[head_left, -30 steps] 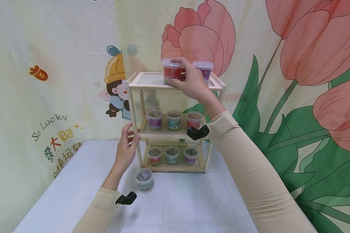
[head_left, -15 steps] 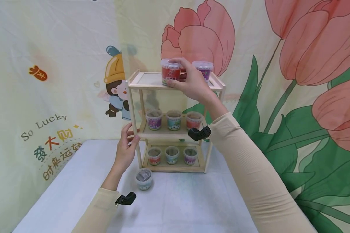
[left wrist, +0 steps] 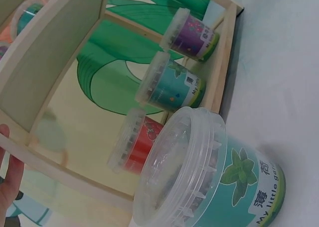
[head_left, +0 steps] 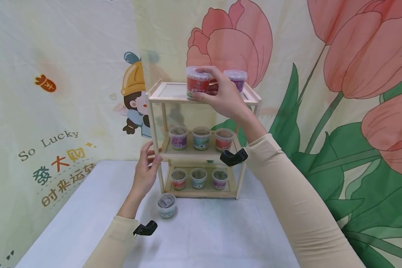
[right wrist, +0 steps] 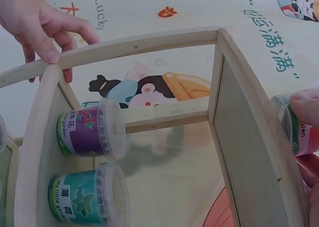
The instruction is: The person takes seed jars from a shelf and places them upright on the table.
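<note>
On the top shelf of a small wooden rack (head_left: 154,123), the right hand (head_left: 222,95) grips a red tub (head_left: 197,82) with a clear lid, its fingers and thumb curled round the tub. The tub's bottom sits right at the front edge of that shelf. Just behind the hand, on the same shelf, stands a purple tub (head_left: 236,79). The left hand (head_left: 146,169) holds the rack's front left post at the height of the middle shelf, with its thumb and fingers wrapped round the wood. The middle shelf carries three tubs in a row: a purple one (head_left: 178,137), a teal one (head_left: 201,137) and a red one (head_left: 224,139). The bottom shelf carries three more: a red one (head_left: 178,179), a teal one (head_left: 198,178) and a purple one (head_left: 219,178). The rack stands on a white bench (head_left: 221,234). One more teal tub (head_left: 166,205) stands alone on the bench, just in front of the rack's left foot and near the left wrist. Behind it all hangs a cloth (head_left: 355,74) with big pink tulips and a cartoon child.
</note>
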The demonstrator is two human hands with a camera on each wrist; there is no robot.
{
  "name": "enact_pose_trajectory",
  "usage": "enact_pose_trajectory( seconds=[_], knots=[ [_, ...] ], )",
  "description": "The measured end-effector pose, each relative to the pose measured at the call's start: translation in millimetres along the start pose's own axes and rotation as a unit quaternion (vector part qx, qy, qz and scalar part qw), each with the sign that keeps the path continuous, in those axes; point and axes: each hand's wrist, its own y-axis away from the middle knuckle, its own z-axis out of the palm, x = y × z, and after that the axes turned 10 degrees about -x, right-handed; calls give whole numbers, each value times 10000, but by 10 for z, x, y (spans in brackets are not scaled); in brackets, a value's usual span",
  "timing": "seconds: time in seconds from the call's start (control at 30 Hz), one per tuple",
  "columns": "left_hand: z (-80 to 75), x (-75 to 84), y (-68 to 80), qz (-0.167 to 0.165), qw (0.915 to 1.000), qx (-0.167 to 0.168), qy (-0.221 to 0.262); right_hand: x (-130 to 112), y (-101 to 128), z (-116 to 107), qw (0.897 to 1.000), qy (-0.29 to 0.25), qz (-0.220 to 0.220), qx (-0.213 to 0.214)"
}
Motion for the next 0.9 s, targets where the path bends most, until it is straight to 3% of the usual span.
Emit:
enact_pose_trajectory(
  seconds=[0.3, 0.9],
  knots=[
    [21, -6, 2, 111, 9999, 52, 59, -5, 33, -21, 9999, 14, -138, -26],
    [3, -15, -5, 26, 9999, -32, -97, -28, 127, -45, 9995, -76, -314, -72]
  ],
)
